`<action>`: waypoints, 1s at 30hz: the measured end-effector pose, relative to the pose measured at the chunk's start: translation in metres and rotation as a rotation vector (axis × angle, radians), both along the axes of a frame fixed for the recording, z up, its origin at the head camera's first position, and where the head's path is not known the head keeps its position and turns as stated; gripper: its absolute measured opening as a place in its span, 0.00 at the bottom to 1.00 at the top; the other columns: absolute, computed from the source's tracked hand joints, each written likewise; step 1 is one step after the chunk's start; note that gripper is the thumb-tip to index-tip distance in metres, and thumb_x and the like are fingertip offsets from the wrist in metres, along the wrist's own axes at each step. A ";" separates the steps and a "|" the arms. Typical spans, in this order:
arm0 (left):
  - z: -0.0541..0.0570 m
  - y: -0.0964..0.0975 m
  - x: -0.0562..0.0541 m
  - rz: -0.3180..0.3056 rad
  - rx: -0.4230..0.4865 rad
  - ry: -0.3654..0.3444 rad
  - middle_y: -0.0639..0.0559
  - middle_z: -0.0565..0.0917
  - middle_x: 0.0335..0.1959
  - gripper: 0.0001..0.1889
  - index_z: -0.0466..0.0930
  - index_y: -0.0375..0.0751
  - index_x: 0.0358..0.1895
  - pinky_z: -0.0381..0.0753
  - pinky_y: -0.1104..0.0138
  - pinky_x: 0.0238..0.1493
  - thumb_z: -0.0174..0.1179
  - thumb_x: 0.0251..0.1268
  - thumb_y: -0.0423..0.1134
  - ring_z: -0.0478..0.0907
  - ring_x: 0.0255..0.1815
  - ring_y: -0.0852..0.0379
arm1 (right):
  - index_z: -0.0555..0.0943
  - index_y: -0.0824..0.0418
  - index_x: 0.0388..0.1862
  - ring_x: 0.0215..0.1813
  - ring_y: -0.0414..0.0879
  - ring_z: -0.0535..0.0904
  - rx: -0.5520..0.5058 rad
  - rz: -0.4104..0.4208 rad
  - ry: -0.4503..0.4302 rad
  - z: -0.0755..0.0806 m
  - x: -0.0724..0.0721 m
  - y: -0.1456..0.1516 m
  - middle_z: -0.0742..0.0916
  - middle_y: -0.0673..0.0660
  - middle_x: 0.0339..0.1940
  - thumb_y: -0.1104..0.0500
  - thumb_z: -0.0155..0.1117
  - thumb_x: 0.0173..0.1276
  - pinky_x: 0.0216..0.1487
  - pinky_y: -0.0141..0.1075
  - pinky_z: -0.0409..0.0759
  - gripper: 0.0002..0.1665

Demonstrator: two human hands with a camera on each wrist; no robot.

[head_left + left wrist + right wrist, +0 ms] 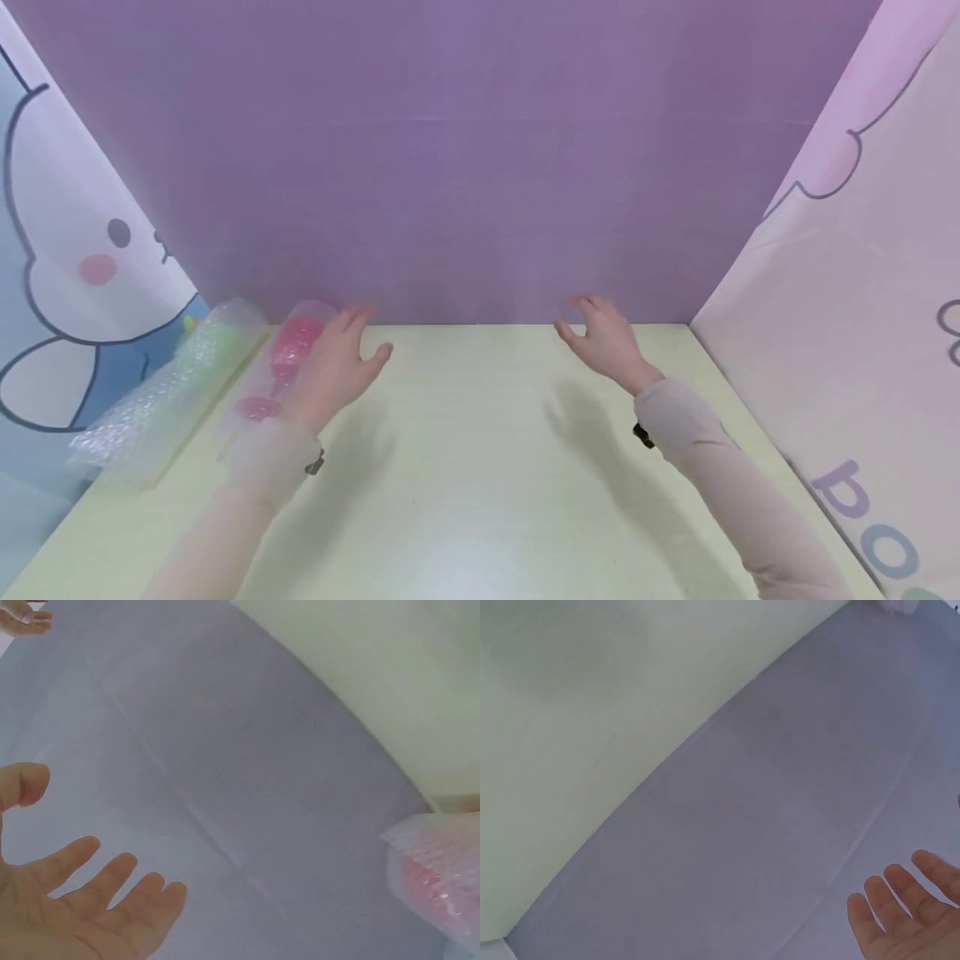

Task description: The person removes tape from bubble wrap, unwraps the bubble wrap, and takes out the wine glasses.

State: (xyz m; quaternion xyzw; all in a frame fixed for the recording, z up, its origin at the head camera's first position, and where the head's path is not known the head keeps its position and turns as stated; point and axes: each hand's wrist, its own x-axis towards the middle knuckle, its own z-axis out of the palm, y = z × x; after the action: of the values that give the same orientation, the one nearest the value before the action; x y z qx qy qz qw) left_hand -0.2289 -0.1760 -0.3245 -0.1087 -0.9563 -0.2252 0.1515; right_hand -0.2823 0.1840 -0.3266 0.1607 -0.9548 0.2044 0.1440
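Observation:
My left hand [337,367] hovers above the left part of the table with its fingers spread and relaxed, holding nothing. In the head view it overlaps a bubble-wrapped pink-red object [295,346], which also shows at the right edge of the left wrist view. Farther left lies a second bubble-wrapped bundle [168,392], pale green inside; the wrap blurs what it contains. My right hand [606,337] hovers over the right side of the table, fingers loosely extended and nothing in them. Both hands cast shadows on the tabletop below.
The pale table [480,467] ends at a purple back panel [480,167]. A panel with a cartoon figure [97,233] stands along the left, and a white and pink printed panel [840,333] borders the right side.

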 end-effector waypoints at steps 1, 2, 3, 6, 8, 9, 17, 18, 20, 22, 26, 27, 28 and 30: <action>-0.003 -0.001 0.002 0.000 0.003 0.017 0.38 0.66 0.64 0.29 0.64 0.35 0.63 0.62 0.45 0.64 0.53 0.63 0.48 0.59 0.66 0.37 | 0.70 0.65 0.61 0.63 0.60 0.66 -0.007 0.001 -0.001 -0.003 0.002 0.000 0.74 0.64 0.60 0.47 0.54 0.66 0.61 0.55 0.68 0.31; -0.006 -0.001 0.003 -0.004 0.005 0.035 0.38 0.68 0.62 0.28 0.65 0.35 0.62 0.63 0.45 0.64 0.54 0.62 0.47 0.59 0.67 0.37 | 0.70 0.65 0.61 0.63 0.59 0.67 -0.011 0.001 -0.005 -0.006 0.004 -0.001 0.74 0.64 0.60 0.47 0.54 0.66 0.60 0.54 0.69 0.31; -0.010 -0.002 0.005 -0.008 0.006 0.059 0.38 0.70 0.61 0.27 0.67 0.35 0.60 0.63 0.46 0.64 0.54 0.62 0.47 0.59 0.66 0.38 | 0.70 0.65 0.60 0.62 0.59 0.67 -0.015 0.005 -0.013 -0.009 0.006 -0.001 0.74 0.64 0.60 0.47 0.54 0.66 0.60 0.54 0.69 0.30; -0.020 -0.005 0.009 -0.032 -0.001 0.152 0.38 0.74 0.56 0.24 0.72 0.34 0.55 0.64 0.47 0.63 0.58 0.58 0.44 0.60 0.66 0.38 | 0.71 0.65 0.60 0.62 0.59 0.68 -0.023 0.017 -0.047 -0.020 0.012 -0.002 0.74 0.64 0.60 0.48 0.54 0.66 0.59 0.54 0.71 0.30; -0.027 -0.007 0.011 -0.044 -0.006 0.201 0.37 0.75 0.55 0.22 0.75 0.33 0.52 0.61 0.47 0.65 0.59 0.56 0.43 0.59 0.67 0.38 | 0.71 0.65 0.59 0.62 0.59 0.68 -0.029 0.023 -0.064 -0.026 0.015 -0.003 0.75 0.64 0.60 0.48 0.55 0.66 0.59 0.54 0.71 0.28; -0.030 -0.008 0.013 -0.044 -0.009 0.212 0.36 0.74 0.57 0.22 0.75 0.33 0.52 0.60 0.47 0.65 0.60 0.55 0.43 0.58 0.67 0.39 | 0.72 0.64 0.59 0.62 0.59 0.69 -0.037 0.026 -0.071 -0.030 0.017 -0.003 0.75 0.64 0.60 0.49 0.55 0.66 0.58 0.54 0.71 0.28; -0.049 -0.013 0.030 -0.049 0.105 0.033 0.34 0.74 0.55 0.22 0.71 0.31 0.56 0.68 0.48 0.60 0.58 0.59 0.38 0.68 0.59 0.38 | 0.74 0.63 0.57 0.56 0.57 0.75 -0.066 0.049 -0.096 -0.051 0.030 -0.003 0.77 0.61 0.58 0.50 0.56 0.65 0.52 0.51 0.76 0.25; -0.051 -0.013 0.033 -0.048 0.116 0.021 0.34 0.74 0.56 0.22 0.71 0.31 0.56 0.68 0.48 0.60 0.57 0.59 0.38 0.68 0.59 0.38 | 0.74 0.62 0.57 0.55 0.57 0.76 -0.067 0.055 -0.097 -0.054 0.031 -0.003 0.78 0.61 0.58 0.51 0.56 0.65 0.52 0.51 0.76 0.25; -0.054 -0.015 0.037 -0.047 0.137 -0.005 0.35 0.73 0.56 0.22 0.71 0.31 0.56 0.68 0.47 0.60 0.57 0.59 0.37 0.68 0.59 0.38 | 0.74 0.62 0.57 0.54 0.57 0.76 -0.071 0.064 -0.098 -0.058 0.035 -0.003 0.78 0.61 0.57 0.51 0.57 0.65 0.51 0.51 0.77 0.24; -0.055 -0.017 0.041 -0.039 0.146 -0.023 0.35 0.73 0.57 0.22 0.70 0.31 0.57 0.69 0.47 0.59 0.57 0.60 0.37 0.68 0.59 0.38 | 0.75 0.62 0.56 0.53 0.57 0.77 -0.075 0.070 -0.096 -0.062 0.038 -0.004 0.79 0.60 0.56 0.52 0.57 0.65 0.50 0.50 0.77 0.23; -0.054 -0.028 0.046 -0.008 0.128 -0.073 0.35 0.72 0.59 0.23 0.69 0.33 0.59 0.72 0.46 0.55 0.55 0.62 0.40 0.70 0.58 0.37 | 0.76 0.61 0.54 0.52 0.55 0.78 -0.075 0.076 -0.092 -0.067 0.043 -0.006 0.80 0.59 0.54 0.52 0.58 0.64 0.49 0.49 0.78 0.22; -0.053 -0.032 0.046 -0.006 0.129 -0.093 0.34 0.71 0.59 0.23 0.68 0.33 0.60 0.71 0.45 0.55 0.54 0.63 0.40 0.69 0.58 0.36 | 0.76 0.61 0.54 0.51 0.55 0.78 -0.075 0.079 -0.092 -0.069 0.045 -0.007 0.80 0.59 0.54 0.52 0.58 0.64 0.48 0.49 0.78 0.22; -0.052 -0.037 0.046 -0.005 0.118 -0.108 0.33 0.70 0.60 0.24 0.67 0.33 0.60 0.71 0.44 0.55 0.53 0.64 0.41 0.68 0.58 0.34 | 0.77 0.61 0.53 0.51 0.54 0.78 -0.074 0.082 -0.092 -0.070 0.046 -0.008 0.80 0.59 0.53 0.52 0.58 0.64 0.49 0.48 0.79 0.22; -0.050 -0.048 0.043 -0.022 0.101 -0.143 0.30 0.67 0.61 0.25 0.63 0.31 0.62 0.66 0.41 0.57 0.50 0.66 0.42 0.64 0.60 0.32 | 0.77 0.62 0.53 0.52 0.54 0.78 -0.072 0.085 -0.088 -0.071 0.047 -0.009 0.81 0.58 0.53 0.52 0.58 0.63 0.49 0.48 0.78 0.21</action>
State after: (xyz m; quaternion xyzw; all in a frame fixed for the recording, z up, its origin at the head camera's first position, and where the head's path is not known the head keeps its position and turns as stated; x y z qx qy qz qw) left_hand -0.1860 -0.2244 -0.3743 -0.0951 -0.9509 -0.2819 0.0854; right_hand -0.2351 0.1750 -0.3977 0.1867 -0.9445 0.2516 0.0988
